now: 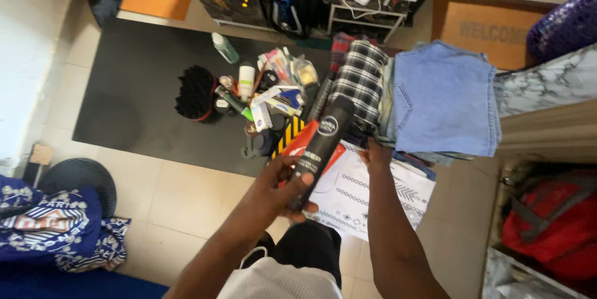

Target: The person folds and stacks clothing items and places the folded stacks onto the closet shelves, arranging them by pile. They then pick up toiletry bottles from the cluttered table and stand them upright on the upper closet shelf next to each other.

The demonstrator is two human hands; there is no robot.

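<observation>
From the head camera, looking down, the left hand (pixel 283 184) is wrapped around a tall black spray can (pixel 321 150), fingers closed on its lower half, so the can sticks up and leans a little to the right. The can is in the air above a red packet (pixel 301 140) and a white patterned bag (pixel 367 190) on the floor. The right hand (pixel 376 155) reaches to the edge of a pile of folded clothes, with blue jeans (pixel 444 97) on top and a checked shirt (pixel 360 78) beside them; I cannot tell if it grips anything. A heap of small bottles and tubes (pixel 264 97) lies on a dark mat (pixel 134 84). To hold the can well, I think a firm grip near its middle is best, so it does not slip or tip.
</observation>
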